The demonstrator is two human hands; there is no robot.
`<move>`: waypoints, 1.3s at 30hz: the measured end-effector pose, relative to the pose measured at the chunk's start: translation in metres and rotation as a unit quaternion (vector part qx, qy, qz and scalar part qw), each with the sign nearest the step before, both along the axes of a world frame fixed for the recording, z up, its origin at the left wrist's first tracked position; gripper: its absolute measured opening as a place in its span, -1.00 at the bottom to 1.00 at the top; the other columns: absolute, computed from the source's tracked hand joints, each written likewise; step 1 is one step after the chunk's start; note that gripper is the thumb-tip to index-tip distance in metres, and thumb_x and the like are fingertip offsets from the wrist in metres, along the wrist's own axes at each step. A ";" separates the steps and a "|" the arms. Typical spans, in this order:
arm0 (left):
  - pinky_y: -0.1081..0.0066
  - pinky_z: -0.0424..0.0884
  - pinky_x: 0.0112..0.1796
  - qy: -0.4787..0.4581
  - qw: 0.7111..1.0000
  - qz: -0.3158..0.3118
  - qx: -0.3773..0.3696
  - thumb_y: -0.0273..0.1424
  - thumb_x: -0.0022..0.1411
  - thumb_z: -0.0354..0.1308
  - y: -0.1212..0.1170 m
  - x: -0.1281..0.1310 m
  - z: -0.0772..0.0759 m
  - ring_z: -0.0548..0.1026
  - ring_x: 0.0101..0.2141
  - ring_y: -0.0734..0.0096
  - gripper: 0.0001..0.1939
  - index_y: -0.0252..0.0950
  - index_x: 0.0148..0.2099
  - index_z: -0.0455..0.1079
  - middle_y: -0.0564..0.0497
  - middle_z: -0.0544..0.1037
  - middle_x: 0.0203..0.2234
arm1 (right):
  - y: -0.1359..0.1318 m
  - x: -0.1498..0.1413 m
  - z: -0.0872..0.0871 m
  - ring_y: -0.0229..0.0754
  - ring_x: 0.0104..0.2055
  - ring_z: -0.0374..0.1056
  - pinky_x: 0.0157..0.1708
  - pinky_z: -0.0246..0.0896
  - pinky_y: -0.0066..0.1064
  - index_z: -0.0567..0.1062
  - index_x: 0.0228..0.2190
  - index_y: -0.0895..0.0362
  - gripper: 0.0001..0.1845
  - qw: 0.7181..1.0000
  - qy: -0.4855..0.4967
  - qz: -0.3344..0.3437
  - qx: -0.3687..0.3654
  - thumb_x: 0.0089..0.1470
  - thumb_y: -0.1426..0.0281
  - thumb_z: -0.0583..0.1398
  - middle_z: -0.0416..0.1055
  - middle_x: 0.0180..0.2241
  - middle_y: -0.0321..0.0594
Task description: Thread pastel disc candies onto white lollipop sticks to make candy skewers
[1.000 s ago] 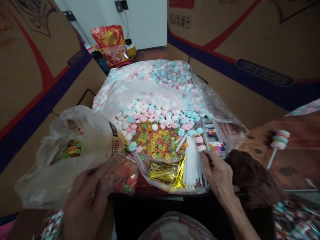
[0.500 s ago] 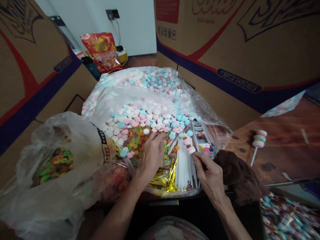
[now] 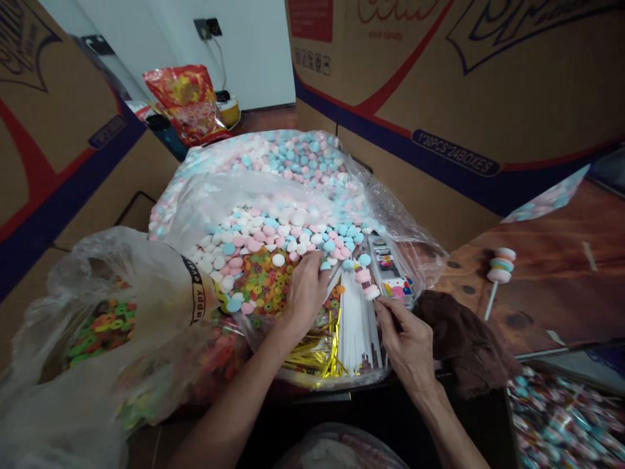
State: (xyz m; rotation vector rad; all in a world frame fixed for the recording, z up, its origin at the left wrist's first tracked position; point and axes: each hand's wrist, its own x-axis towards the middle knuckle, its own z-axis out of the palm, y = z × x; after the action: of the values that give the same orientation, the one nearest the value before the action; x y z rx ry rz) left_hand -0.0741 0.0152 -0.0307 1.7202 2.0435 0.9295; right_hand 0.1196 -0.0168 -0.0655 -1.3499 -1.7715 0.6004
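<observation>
Fingers closed on a stick, my right hand (image 3: 407, 339) holds a marshmallow skewer (image 3: 365, 280) of pink and white pieces, tilted over a bundle of white sticks (image 3: 355, 326). My left hand (image 3: 306, 290) reaches to the near edge of the marshmallow pile (image 3: 263, 238), its fingertips drawn together at a blue marshmallow (image 3: 325, 266). Beneath and left of this hand lie small ring gummies (image 3: 263, 280) in yellow, orange and green. Gold twist ties (image 3: 312, 355) lie near my left wrist.
A plastic bag of gummy rings (image 3: 161, 280) stands at left. On the right are a finished skewer (image 3: 500, 266), a brown cloth (image 3: 469, 345) and a bin of wrapped sweets (image 3: 566, 417). Large cartons (image 3: 390, 78) flank the back, with a red packet (image 3: 185, 98) behind.
My left hand has moved from the plastic bag at left over to the marshmallows and ring gummies. My right hand keeps hold of the skewer. The view has shifted rightward.
</observation>
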 end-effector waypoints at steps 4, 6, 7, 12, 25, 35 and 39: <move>0.37 0.43 -0.22 -0.146 0.989 0.015 0.015 -0.51 0.18 0.11 -0.010 -0.017 -0.005 0.52 -0.27 0.35 -0.77 -0.29 -0.10 0.43 -0.03 0.57 -0.31 | 0.000 0.001 -0.002 -0.21 -0.45 0.47 -0.39 0.39 -0.47 0.58 -0.26 0.15 -0.74 1.000 0.010 -0.004 0.004 0.23 0.29 0.13 0.56 -0.42 -0.22; 0.38 0.43 -0.22 -0.154 0.988 0.015 0.022 -0.51 0.17 0.10 -0.012 -0.022 -0.004 0.51 -0.27 0.37 -0.78 -0.29 -0.11 0.42 -0.03 0.55 -0.30 | 0.000 0.001 -0.003 -0.21 -0.44 0.48 -0.38 0.39 -0.47 0.59 -0.26 0.15 -0.74 1.000 0.009 -0.002 0.007 0.23 0.30 0.13 0.57 -0.40 -0.22; 0.38 0.43 -0.22 -0.139 0.990 0.017 0.029 -0.52 0.17 0.10 -0.013 -0.023 -0.002 0.50 -0.27 0.37 -0.79 -0.30 -0.13 0.42 -0.03 0.53 -0.30 | 0.000 0.001 -0.003 -0.21 -0.44 0.48 -0.39 0.38 -0.48 0.59 -0.25 0.15 -0.74 1.000 0.006 -0.002 0.006 0.23 0.30 0.13 0.57 -0.40 -0.22; 0.34 0.40 -0.14 -0.029 0.996 -0.036 0.079 -0.63 0.18 0.02 -0.011 -0.016 0.008 0.45 -0.14 0.32 -0.76 -0.31 -0.16 0.42 -0.10 0.46 -0.16 | 0.000 0.000 -0.002 -0.25 -0.50 0.44 -0.43 0.35 -0.50 0.59 -0.27 0.17 -0.73 1.000 -0.011 0.004 0.008 0.24 0.31 0.12 0.56 -0.42 -0.22; 0.33 0.40 -0.08 -0.014 0.984 -0.175 0.018 -0.65 0.19 0.02 -0.006 -0.024 0.004 0.46 -0.10 0.34 -0.77 -0.28 -0.22 0.42 -0.06 0.48 -0.14 | 0.001 -0.001 0.003 -0.27 -0.56 0.40 -0.46 0.33 -0.51 0.57 -0.31 0.16 -0.74 1.000 -0.026 0.012 0.011 0.24 0.32 0.10 0.54 -0.46 -0.25; 0.28 0.38 -0.02 0.062 0.973 -0.221 0.021 -0.61 0.24 0.00 0.007 -0.028 -0.006 0.43 -0.08 0.31 -0.79 -0.29 -0.22 0.43 -0.07 0.48 -0.18 | 0.001 0.000 0.002 -0.26 -0.54 0.40 -0.46 0.32 -0.48 0.59 -0.29 0.15 -0.72 1.000 -0.027 0.010 0.000 0.24 0.31 0.10 0.54 -0.46 -0.23; 0.42 0.39 -0.25 -0.108 0.986 -0.126 -0.008 -0.51 0.21 0.08 0.001 -0.022 0.005 0.45 -0.28 0.41 -0.88 -0.28 -0.18 0.36 0.01 0.47 -0.31 | 0.000 0.000 0.002 -0.26 -0.54 0.40 -0.47 0.31 -0.49 0.59 -0.28 0.16 -0.73 1.000 -0.015 0.008 -0.003 0.24 0.31 0.11 0.53 -0.46 -0.23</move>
State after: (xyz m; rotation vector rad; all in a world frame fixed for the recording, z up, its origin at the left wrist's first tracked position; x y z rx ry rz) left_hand -0.0957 0.0161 -0.0261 1.7351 1.6494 0.9669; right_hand 0.1198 -0.0173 -0.0632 -1.3553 -1.8083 0.5971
